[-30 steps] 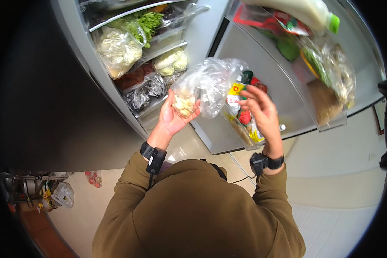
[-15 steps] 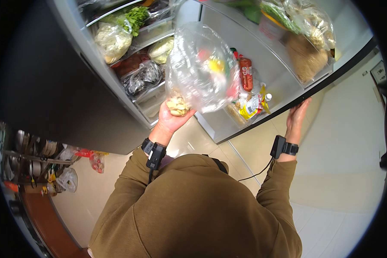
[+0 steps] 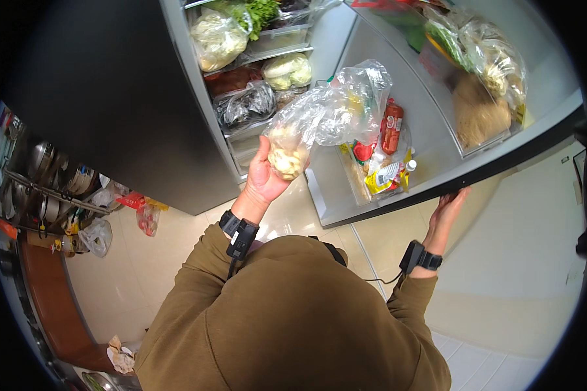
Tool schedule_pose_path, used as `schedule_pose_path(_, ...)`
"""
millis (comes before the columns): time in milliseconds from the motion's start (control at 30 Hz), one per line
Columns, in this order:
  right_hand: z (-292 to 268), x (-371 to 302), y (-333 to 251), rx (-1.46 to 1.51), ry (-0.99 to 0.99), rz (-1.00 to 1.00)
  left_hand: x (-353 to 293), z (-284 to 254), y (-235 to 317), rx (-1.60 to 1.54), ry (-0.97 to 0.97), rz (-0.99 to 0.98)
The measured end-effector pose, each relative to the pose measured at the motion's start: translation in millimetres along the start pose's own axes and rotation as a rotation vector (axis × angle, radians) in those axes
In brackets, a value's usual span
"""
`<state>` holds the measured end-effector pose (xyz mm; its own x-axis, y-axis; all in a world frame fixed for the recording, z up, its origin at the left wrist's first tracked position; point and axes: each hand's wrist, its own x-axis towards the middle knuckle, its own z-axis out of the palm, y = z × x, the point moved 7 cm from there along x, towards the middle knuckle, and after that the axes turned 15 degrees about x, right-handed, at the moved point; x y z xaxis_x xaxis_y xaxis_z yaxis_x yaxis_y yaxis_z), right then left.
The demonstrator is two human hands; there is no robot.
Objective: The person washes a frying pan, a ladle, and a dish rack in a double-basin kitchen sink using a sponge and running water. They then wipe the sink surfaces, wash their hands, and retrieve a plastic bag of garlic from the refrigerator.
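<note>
A clear plastic bag (image 3: 287, 159) with pale pieces that look like peeled garlic cloves rests in my left hand (image 3: 265, 182), palm up, fingers partly hidden behind it. The bag's loose top spreads right, in front of the open fridge door (image 3: 346, 205). Flat against the outer face of that door, near its edge, lies my right hand (image 3: 445, 212), fingers stretched. A red-wrapped sausage (image 3: 392, 127) and a yellow spouted pouch (image 3: 386, 177) stand in the door's bin just beyond the bag.
Left of the bag, fridge shelves hold bagged cauliflower (image 3: 216, 40), leafy greens (image 3: 261, 16) and a cabbage (image 3: 287, 70). An upper door bin (image 3: 466, 140) carries more bagged food. A dark door (image 3: 111, 98) stands at left, with a pan rack (image 3: 52, 189) beyond it.
The bag's inflated top has collapsed and swung to the right. My left hand with the bag has shifted slightly right in view. My right hand stays against the door.
</note>
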<state>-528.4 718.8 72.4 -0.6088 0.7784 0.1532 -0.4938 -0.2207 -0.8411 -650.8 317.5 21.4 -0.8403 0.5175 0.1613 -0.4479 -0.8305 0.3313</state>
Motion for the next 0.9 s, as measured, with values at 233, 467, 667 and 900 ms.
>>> schedule_pose_path(233, 29, -63, 36, 0.135, -0.15, 0.126, -46, -20, 63, -0.074, 0.171, 0.006)
schedule_pose_path(467, 102, -114, 49, -0.212, -0.243, 0.075, -130, -56, 136, 0.108, 0.23, -0.042)
schedule_pose_path(667, 169, -150, 71, -0.655, -0.322, -0.147, -178, -93, 187, 0.013, 0.393, -0.004)
schedule_pose_path(900, 283, -198, 93, -0.814, -0.568, -0.365, -221, -113, 222, -0.002, 0.51, 0.038)
